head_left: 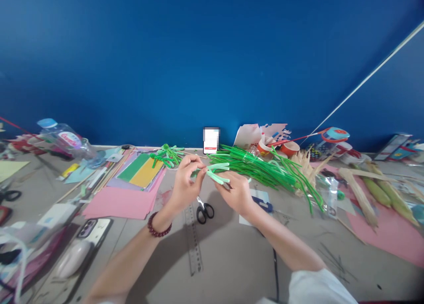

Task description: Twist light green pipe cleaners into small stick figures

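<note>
Several pale green pipe cleaners [218, 176] are gathered in a small bunch between my two hands, above the middle of the table. My left hand [188, 180], with a dark red bead bracelet at the wrist, pinches the bunch at its left end. Curled around the other side is my right hand [236, 191], closed on the lower stems, its fingertips partly hidden. Below the hands lie black-handled scissors [205, 212] and a clear ruler [193, 242]. A large heap of darker green pipe cleaners [261, 165] spreads behind my right hand.
Bent green pipe-cleaner pieces [167, 156] lie behind my left hand. Pink paper [115, 203] and coloured sheets are at the left, near a phone [96, 231] and a mouse [74, 256]. A lit phone [210, 140] leans on the blue wall. Corn husks [359, 198] lie at the right.
</note>
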A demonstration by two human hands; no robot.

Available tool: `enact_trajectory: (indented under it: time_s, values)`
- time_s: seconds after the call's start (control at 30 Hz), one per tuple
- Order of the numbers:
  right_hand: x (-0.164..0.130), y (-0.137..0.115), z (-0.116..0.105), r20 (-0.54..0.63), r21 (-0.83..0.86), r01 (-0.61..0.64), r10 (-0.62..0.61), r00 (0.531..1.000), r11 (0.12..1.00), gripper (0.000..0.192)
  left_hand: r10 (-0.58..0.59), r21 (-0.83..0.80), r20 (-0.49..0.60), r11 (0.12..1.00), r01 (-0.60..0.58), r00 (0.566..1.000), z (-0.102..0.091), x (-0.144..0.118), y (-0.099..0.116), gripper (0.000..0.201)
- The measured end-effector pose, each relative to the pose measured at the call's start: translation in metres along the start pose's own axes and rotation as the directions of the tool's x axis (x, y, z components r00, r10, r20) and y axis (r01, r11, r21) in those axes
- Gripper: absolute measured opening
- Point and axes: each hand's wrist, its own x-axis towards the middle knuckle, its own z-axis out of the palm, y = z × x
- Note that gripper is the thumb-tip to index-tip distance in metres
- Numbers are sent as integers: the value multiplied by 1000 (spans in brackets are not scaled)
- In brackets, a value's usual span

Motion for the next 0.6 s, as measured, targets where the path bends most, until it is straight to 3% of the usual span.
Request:
enact_trajectory:
  time_s: [0.13,0.33,0.47,0.6]
  values:
    - [5,2,-11,75,-214,217,-206,976,952,23,107,192,-3,976,-105,994,-2,0,-3,8]
    - [14,2,-29,164,-286,351,-316,935,892,28,254,431,88,862,-267,963,-1,-4,-4,9]
    - [16,8,-28,148,-85,308,-294,944,948,24,352,456,224,787,-416,909,1,-8,2,17]
    - [18,10,-24,74,62,76,-80,994,995,17,338,420,284,797,-434,897,1,-9,8,17]
